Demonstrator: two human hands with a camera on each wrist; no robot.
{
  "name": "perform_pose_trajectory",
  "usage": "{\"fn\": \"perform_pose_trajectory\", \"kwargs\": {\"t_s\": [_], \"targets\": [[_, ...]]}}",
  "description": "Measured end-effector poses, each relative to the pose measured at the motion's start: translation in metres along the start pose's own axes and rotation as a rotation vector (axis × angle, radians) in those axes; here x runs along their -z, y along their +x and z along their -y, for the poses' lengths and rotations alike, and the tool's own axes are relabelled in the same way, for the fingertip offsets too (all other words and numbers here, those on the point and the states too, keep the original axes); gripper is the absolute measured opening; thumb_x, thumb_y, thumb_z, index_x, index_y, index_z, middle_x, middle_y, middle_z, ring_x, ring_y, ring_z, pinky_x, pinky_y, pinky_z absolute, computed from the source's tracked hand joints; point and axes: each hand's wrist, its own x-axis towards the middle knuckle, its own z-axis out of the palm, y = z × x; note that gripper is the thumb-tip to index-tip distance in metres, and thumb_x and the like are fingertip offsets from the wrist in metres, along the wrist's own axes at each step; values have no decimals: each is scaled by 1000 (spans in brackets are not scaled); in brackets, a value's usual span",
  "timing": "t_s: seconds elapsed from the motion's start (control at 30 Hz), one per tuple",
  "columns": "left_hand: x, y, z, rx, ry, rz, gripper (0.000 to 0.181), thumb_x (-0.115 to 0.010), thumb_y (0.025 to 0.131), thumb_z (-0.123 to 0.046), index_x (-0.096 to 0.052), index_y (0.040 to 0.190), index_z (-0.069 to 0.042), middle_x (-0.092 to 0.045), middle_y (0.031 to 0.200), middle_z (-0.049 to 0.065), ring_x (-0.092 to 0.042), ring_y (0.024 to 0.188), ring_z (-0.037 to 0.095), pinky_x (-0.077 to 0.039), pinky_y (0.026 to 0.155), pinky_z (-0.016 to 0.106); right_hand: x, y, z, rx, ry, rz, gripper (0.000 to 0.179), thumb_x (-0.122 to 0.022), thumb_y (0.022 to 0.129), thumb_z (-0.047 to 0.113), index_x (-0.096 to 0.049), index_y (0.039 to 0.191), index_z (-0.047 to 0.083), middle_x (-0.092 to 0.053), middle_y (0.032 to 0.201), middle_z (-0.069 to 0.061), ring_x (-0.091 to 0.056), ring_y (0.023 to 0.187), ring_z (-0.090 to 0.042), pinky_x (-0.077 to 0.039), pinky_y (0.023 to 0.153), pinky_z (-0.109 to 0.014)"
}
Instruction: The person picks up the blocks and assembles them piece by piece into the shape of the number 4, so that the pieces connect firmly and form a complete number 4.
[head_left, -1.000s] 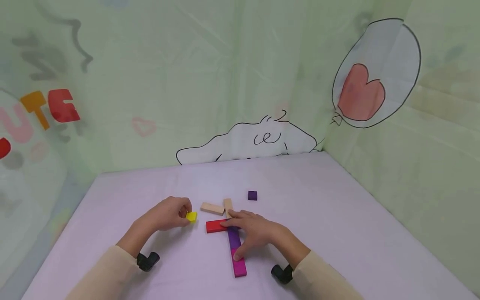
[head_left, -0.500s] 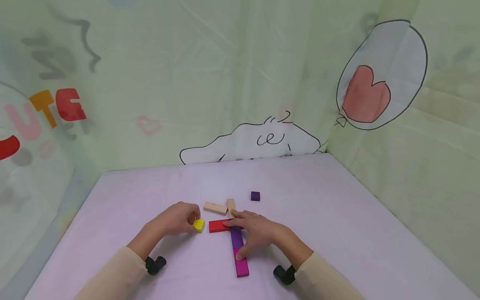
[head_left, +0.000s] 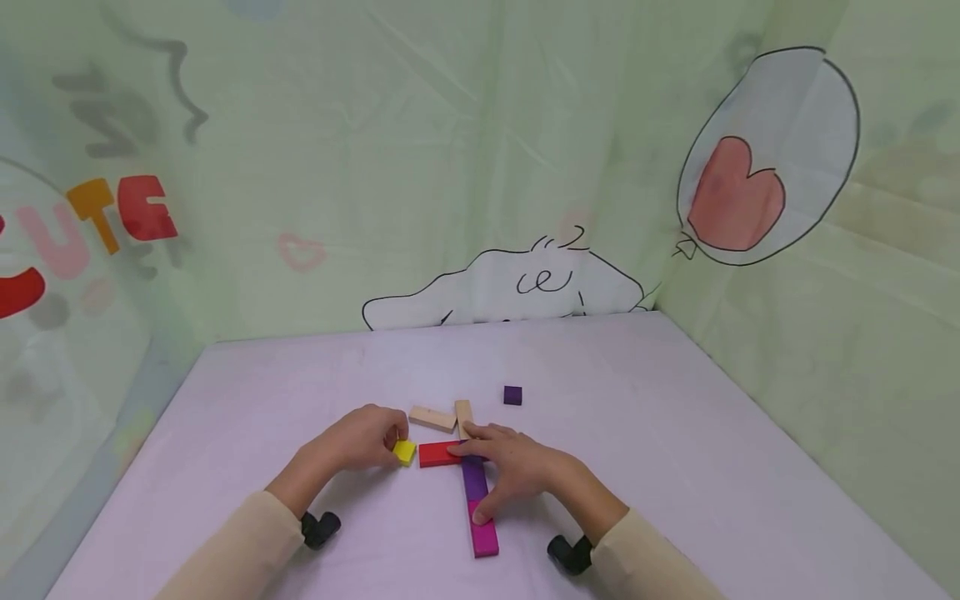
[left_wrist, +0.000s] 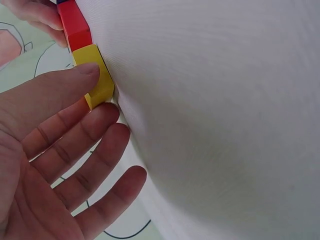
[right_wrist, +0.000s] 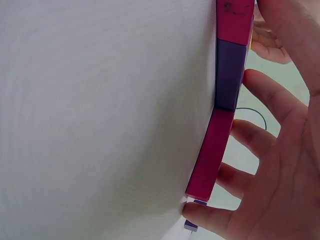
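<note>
My left hand (head_left: 371, 437) pinches a small yellow block (head_left: 405, 452) between thumb and fingers, just left of a red block (head_left: 437, 454). In the left wrist view, the yellow block's end meets or nearly meets the red one. My right hand (head_left: 517, 462) lies spread over the row. Its index finger rests on the red block and its thumb touches a magenta block (head_left: 484, 537). Between those sits a purple block (head_left: 475, 479), end to end with the magenta one. Another deep-pink block (right_wrist: 210, 155) beyond the purple one shows in the right wrist view; my hand hides it from above.
Two plain wooden blocks, one slanted (head_left: 432, 418) and one nearly upright in view (head_left: 464, 417), lie behind the red block. Farther back is a dark purple cube (head_left: 512, 395). The pale tabletop (head_left: 637, 400) ends at a printed curtain (head_left: 337, 167).
My left hand has slid the yellow block rightward and slightly nearer to me, closing most of the gap to the red block. My right hand has stayed in place on the row.
</note>
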Motion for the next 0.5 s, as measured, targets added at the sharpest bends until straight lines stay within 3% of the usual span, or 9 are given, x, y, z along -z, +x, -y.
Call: {"fn": "perform_pose_trajectory", "kwargs": {"t_s": [0.5], "targets": [[-2, 1, -3, 12, -1, -6, 25, -85, 81, -9, -69, 99, -14, -61, 82, -3, -56, 79, 16, -52, 75, 33, 1, -1, 1, 5, 13, -3, 86, -92, 72, 44, -54, 149, 37, -28, 171, 1, -24, 157, -35, -30, 117, -70]]}}
